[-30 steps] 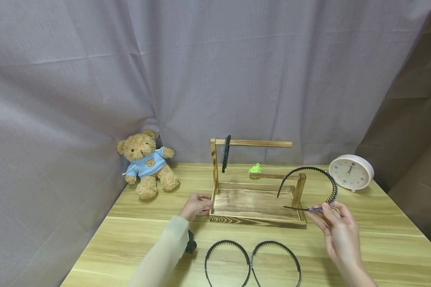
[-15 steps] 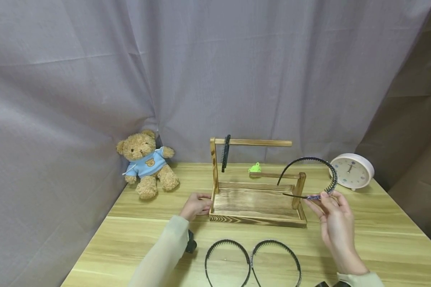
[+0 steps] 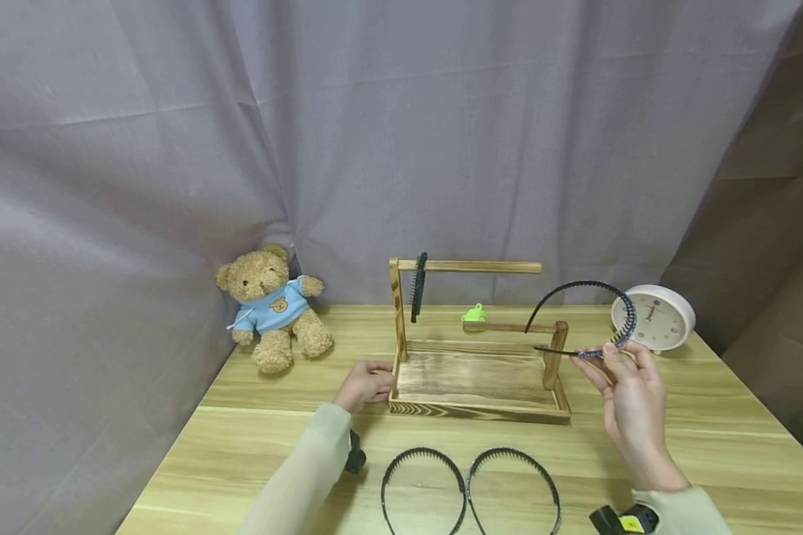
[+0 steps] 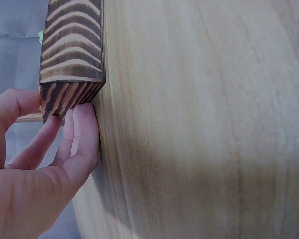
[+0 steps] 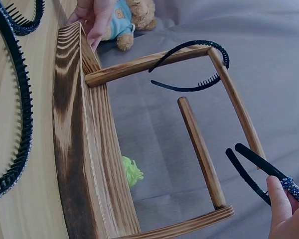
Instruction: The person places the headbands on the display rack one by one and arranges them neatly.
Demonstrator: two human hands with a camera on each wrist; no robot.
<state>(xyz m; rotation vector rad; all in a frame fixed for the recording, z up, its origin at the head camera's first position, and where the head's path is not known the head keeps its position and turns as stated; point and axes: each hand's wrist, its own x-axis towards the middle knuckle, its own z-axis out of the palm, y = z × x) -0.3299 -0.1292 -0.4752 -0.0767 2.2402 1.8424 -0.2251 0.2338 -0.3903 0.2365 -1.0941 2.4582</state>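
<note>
My left hand (image 3: 363,385) holds the left end of a wooden rack (image 3: 478,413), which has a shallow tray and two horizontal bars at different heights. In the left wrist view, its fingertips (image 4: 84,117) lie against the burnt-grain end of the tray. My right hand (image 3: 632,394) pinches a black toothed headband (image 3: 632,316) by its sparkly blue side. This band is raised near the rack's right side, its two tips pointing left; in the right wrist view they lie close to the upper bar's free end (image 5: 259,159). Another black headband (image 3: 418,290) hangs on the upper bar's left part.
Two more black headbands, one on the left (image 3: 464,483) and one on the right (image 3: 554,487), lie side by side in front of the rack. A teddy bear (image 3: 277,308) sits at left. A white clock (image 3: 665,319) stands at back right, and a bright green item (image 3: 474,314) behind the rack.
My right hand has risen and moved away from me with the headband, latterly shifting slightly right. The left hand and the rack have stayed in place.
</note>
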